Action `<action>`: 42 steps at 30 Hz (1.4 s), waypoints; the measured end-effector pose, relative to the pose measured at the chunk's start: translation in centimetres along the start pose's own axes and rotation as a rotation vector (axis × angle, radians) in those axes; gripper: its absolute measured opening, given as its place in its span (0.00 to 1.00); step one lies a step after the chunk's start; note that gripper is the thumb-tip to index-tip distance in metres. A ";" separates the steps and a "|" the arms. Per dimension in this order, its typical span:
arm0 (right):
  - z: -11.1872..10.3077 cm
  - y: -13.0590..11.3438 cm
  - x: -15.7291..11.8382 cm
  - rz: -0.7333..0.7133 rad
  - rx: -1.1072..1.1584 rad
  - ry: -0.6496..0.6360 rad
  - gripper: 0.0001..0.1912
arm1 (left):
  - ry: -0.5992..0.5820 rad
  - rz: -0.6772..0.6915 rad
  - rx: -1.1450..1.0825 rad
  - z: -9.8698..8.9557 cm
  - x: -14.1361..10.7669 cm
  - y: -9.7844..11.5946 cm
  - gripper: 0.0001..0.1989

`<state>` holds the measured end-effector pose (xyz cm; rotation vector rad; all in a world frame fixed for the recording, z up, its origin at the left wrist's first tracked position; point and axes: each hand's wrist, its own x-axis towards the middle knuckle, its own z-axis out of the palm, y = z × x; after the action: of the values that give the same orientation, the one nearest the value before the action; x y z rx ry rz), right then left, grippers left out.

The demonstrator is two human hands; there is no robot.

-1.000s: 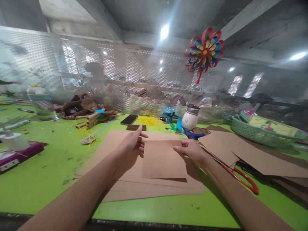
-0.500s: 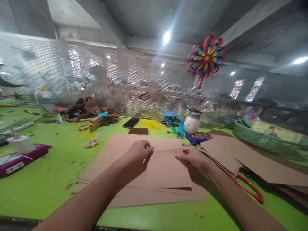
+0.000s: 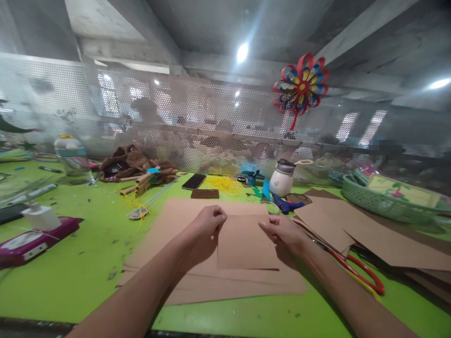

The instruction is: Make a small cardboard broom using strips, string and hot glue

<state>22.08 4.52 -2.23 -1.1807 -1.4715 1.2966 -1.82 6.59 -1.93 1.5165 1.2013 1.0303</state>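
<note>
the table (image 3: 197, 321) is green and runs across the whole lower view. on it, in front of the person, lies a stack (image 3: 232, 286) of wide brown sheets, edges not quite lined up. to the right is a heap (image 3: 391, 237) of loose brown sheets, overlapping at angles, with a green basket (image 3: 380, 201) behind it.

over the middle of the stack is the card (image 3: 246, 246), plain brown and close to square, so i cannot tell a long axis. its far edge runs left to right, level between the hands; its sides run back toward the person, and its near edge faces them. a thin dark line shows under the near edge; whether the card lies flat on the stack is unclear.

the left hand (image 3: 206, 227) pinches the far left corner. the right hand (image 3: 287, 230) grips the far right corner, thumb on top, other fingers partly hidden. most of the card thus lies on the person's side of both grips.

red-handled scissors (image 3: 378, 284) lie beside the right forearm. beyond the right hand are a white jar (image 3: 281, 182) and a blue glue gun (image 3: 287, 204); past the stack lie a phone (image 3: 193, 181) and a brown block (image 3: 205, 194).
</note>
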 end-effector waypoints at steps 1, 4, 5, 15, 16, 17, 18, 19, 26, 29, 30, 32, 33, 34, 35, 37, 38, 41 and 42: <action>0.1 0.0 0.0 -0.001 0.001 -0.002 0.23 | -0.001 0.003 -0.031 0.1 -0.1 -0.1 0.03; 0.2 0.4 0.2 -0.014 0.007 0.003 0.24 | -0.010 0.006 -0.118 0.5 -0.6 -0.2 0.03; 0.2 0.6 0.3 -0.017 0.011 0.009 0.24 | -0.013 0.006 -0.150 0.7 -0.9 -0.3 0.02; 0.2 1.0 0.8 -0.033 0.048 0.058 0.21 | 0.008 -0.015 -0.346 1.5 -1.5 -0.8 0.04; 0.2 0.9 0.8 -0.032 0.052 0.057 0.21 | 0.015 -0.020 -0.347 1.6 -1.4 -0.8 0.04; 0.3 0.9 0.7 -0.029 0.057 0.056 0.21 | 0.024 -0.024 -0.347 1.6 -1.4 -0.8 0.04; 0.3 0.9 0.7 -0.024 0.063 0.052 0.21 | 0.031 -0.024 -0.347 1.6 -1.3 -0.7 0.04; 0.4 0.9 0.7 -0.019 0.069 0.046 0.21 | 0.038 -0.024 -0.345 1.7 -1.3 -0.6 0.04; 0.4 1.2 1.0 -0.044 0.143 0.012 0.20 | 0.065 -0.026 -0.260 2.1 -1.6 -0.5 0.07; 0.3 1.1 1.1 -0.061 0.171 0.008 0.19 | 0.083 -0.030 -0.147 2.1 -0.9 -0.5 0.06; 0.3 1.2 1.1 -0.065 0.178 0.008 0.19 | 0.087 -0.034 -0.096 1.9 -0.5 -0.4 0.06; 0.3 1.2 1.1 -0.069 0.189 0.006 0.18 | 0.088 -0.047 0.028 1.2 0.5 0.1 0.05; 0.3 1.3 1.1 -0.068 0.193 0.005 0.18 | 0.085 -0.053 0.095 0.7 1.0 0.6 0.05; 0.4 1.3 1.1 -0.066 0.198 0.004 0.18 | 0.078 -0.058 0.164 0.0 1.5 1.1 0.06; 0.4 1.3 1.1 -0.065 0.202 0.004 0.18 | 0.074 -0.054 0.227 -0.6 2.0 1.6 0.08; 0.4 1.2 1.0 -0.061 0.211 0.005 0.18 | 0.075 -0.012 0.343 -2.0 2.6 2.4 0.10; 0.4 1.1 1.0 -0.056 0.215 0.007 0.18 | 0.077 0.019 0.399 -2.6 2.7 2.7 0.10; -0.2 0.7 1.0 -0.040 0.226 0.037 0.17 | 0.077 0.151 0.564 -3.6 2.4 2.5 0.06; -0.7 0.5 1.0 -0.039 0.232 0.063 0.17 | 0.066 0.207 0.608 -3.7 2.1 2.2 0.06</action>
<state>22.54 5.68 -2.62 -1.0269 -1.2556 1.3510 -4.52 8.96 1.19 2.1237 1.5148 0.8903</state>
